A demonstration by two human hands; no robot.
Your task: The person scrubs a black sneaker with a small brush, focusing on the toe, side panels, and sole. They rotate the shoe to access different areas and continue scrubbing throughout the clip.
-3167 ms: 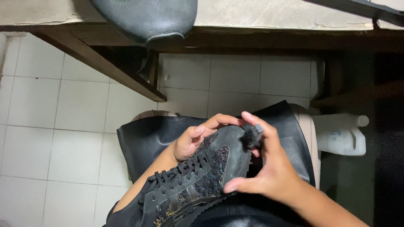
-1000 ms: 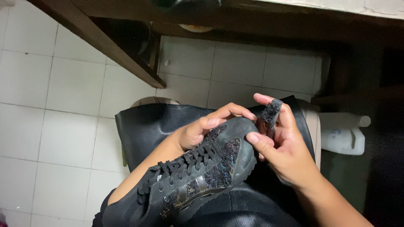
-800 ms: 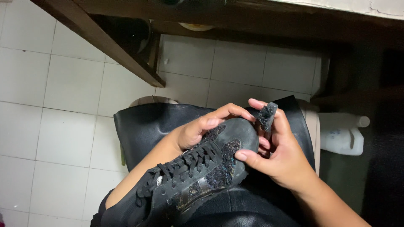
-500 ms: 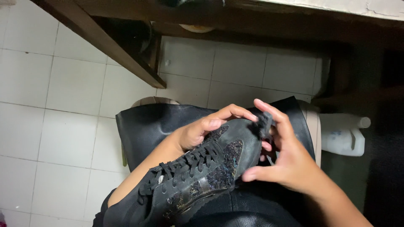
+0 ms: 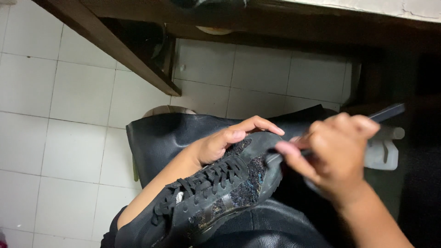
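i note the black sneaker [image 5: 216,193] lying on a black apron [image 5: 156,142] over the lap. my left hand [image 5: 220,142] clasps the sneaker's far side near the toe. my right hand [image 5: 335,156], blurred, grips a thin dark brush [image 5: 386,111], its head touching the sneaker's toe. a white jug [image 5: 383,151] stands beyond the right hand.

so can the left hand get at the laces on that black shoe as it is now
Probably yes: the left hand rests on the black shoe just above the laces, which lie uncovered; the right hand works at the toe with a brush, clear of them.
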